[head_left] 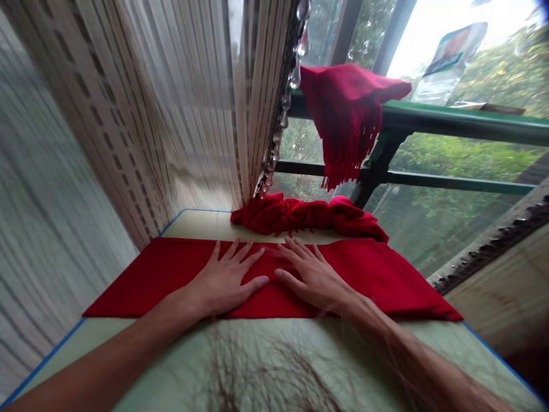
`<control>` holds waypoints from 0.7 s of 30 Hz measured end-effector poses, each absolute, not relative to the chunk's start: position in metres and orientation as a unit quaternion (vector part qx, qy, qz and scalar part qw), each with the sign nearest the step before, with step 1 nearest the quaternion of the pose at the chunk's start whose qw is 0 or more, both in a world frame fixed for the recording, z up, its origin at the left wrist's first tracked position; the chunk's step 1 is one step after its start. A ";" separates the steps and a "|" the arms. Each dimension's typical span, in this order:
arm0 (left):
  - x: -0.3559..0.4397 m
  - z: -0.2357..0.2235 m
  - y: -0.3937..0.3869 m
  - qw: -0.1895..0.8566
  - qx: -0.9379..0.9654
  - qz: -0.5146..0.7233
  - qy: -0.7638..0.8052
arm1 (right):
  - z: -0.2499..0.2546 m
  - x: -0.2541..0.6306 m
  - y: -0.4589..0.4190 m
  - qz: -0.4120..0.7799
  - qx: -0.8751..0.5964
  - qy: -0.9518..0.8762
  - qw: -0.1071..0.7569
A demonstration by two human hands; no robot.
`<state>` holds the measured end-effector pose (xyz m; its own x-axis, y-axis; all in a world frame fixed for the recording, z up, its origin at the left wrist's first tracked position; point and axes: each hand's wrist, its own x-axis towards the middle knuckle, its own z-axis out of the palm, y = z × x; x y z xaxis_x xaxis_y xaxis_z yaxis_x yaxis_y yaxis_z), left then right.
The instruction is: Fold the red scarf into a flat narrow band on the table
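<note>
Two hands [223,283] [317,280] lie spread open, gripping nothing, on cloth [373,269] that looks light, soft, floppy – corners give the best hold!

A teal-banded label [449,52] on a clear package [435,90] sits blurred at two o'clock, its markings unreadable, with no legible lettering elsewhere

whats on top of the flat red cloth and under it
The left hand and right hand lie on the flat red cloth, fingers spread. The pale table shows in front of it; what it covers is hidden.
</note>
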<state>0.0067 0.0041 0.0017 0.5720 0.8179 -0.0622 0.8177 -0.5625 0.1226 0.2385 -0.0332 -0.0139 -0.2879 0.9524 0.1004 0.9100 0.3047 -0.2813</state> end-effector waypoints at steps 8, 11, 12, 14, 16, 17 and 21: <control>0.007 0.001 0.005 0.074 0.884 0.022 0.462 | -0.013 0.239 -0.033 0.087 -0.575 -0.804 0.128; 0.006 -0.001 0.008 0.065 0.880 0.041 0.468 | -0.014 0.240 -0.033 0.081 -0.574 -0.805 0.129; 0.005 -0.002 0.008 0.061 0.880 0.044 0.469 | -0.014 0.240 -0.033 0.084 -0.572 -0.806 0.122; 0.004 -0.004 0.010 0.059 0.884 0.033 0.462 | -0.015 0.240 -0.033 0.091 -0.571 -0.809 0.110; 0.004 -0.004 0.010 0.059 0.888 0.019 0.455 | -0.014 0.239 -0.034 0.083 -0.575 -0.805 0.118; 0.004 -0.004 0.010 0.056 0.889 0.020 0.455 | -0.014 0.239 -0.034 0.077 -0.577 -0.803 0.124; 0.005 -0.001 0.008 0.034 0.880 0.052 0.472 | -0.013 0.239 -0.034 0.090 -0.574 -0.806 0.113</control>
